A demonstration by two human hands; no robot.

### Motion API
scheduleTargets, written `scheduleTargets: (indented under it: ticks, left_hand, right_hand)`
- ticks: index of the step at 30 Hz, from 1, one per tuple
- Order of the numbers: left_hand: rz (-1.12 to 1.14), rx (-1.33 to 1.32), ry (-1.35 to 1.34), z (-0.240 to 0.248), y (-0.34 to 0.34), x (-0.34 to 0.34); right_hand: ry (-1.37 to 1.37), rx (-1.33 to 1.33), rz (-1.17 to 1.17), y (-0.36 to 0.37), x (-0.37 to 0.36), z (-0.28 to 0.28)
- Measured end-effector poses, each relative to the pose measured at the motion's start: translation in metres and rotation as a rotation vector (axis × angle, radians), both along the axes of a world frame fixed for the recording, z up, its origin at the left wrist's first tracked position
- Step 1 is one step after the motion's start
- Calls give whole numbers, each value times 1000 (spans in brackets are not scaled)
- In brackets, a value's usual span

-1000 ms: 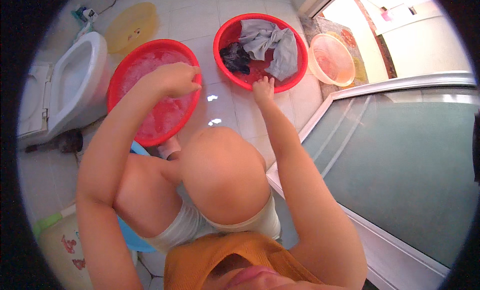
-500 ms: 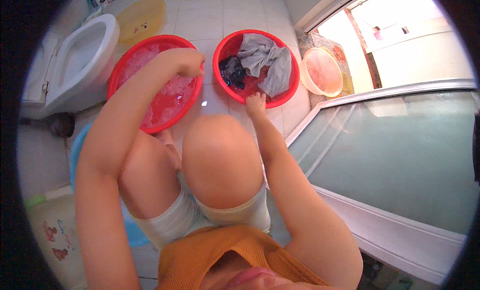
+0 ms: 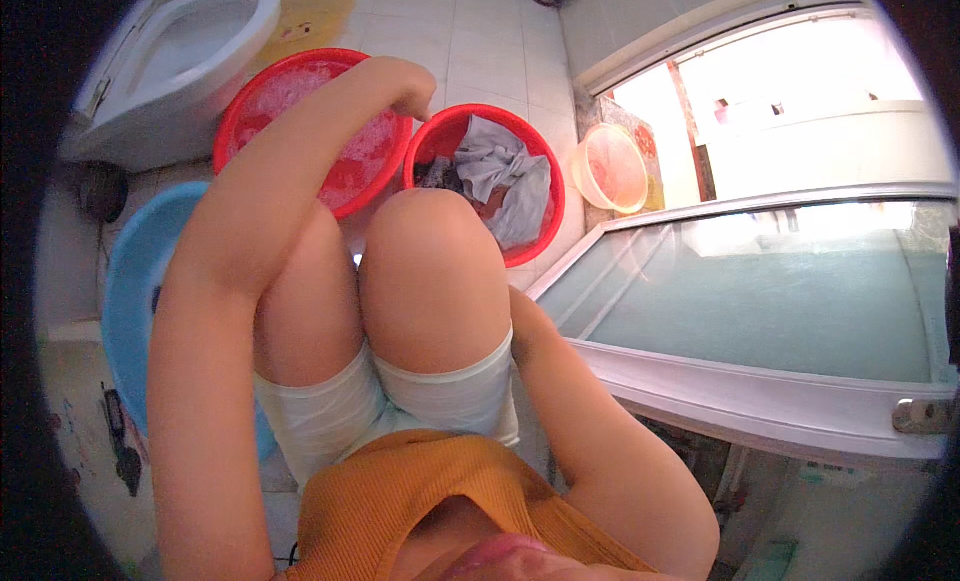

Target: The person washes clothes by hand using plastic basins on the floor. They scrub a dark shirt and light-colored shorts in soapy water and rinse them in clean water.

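Observation:
My left hand (image 3: 408,89) is bent downward beside the right edge of a red basin (image 3: 381,183) of sudsy water, close to the rim of a second red basin (image 3: 552,243). Its fingers are mostly hidden under the back of the hand, so a grip cannot be made out. Inside the second basin lie a grey cloth (image 3: 500,171) and a dark cloth (image 3: 438,174), partly behind my knee. My right forearm (image 3: 545,356) runs along the outside of my right thigh, and the hand itself is hidden behind the leg.
At the upper left stands a white toilet (image 3: 255,43), with a yellow basin (image 3: 320,16) beyond it. A blue tub (image 3: 125,271) sits left of my legs. On the right are a pale orange basin (image 3: 612,166) and a framed glass door (image 3: 760,291).
The second red basin now appears closer to my knees and to the first basin. My right hand, earlier at its near rim, has gone behind my leg. The view has shifted.

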State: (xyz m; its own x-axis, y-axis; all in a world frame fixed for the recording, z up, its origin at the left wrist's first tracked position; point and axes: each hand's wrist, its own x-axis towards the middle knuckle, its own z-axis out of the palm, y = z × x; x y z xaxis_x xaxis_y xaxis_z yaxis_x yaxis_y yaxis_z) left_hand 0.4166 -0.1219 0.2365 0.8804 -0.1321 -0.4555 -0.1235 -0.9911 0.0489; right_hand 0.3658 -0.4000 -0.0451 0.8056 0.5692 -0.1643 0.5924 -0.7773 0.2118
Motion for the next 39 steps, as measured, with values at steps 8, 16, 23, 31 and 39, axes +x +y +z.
scheduleTargets:
  ticks: [8,16,23,31,39]
  left_hand:
    - [-56,-44,-6,-8,-9,-5]
    - [-181,29,41,-15,-41,-11]
    - [-481,137,332,-94,-92,-13]
    - [-214,-224,301,-259,-172,40]
    - [254,-623,305,-316,-153,14]
  right_hand:
    - [161,59,-144,-41,-11,30]
    - [222,168,-329,-75,25,26]
    - [382,92,-313,-32,63,19]
    - [510,161,-227,-46,106,-31]
    - [945,210,-274,-24,106,-25]
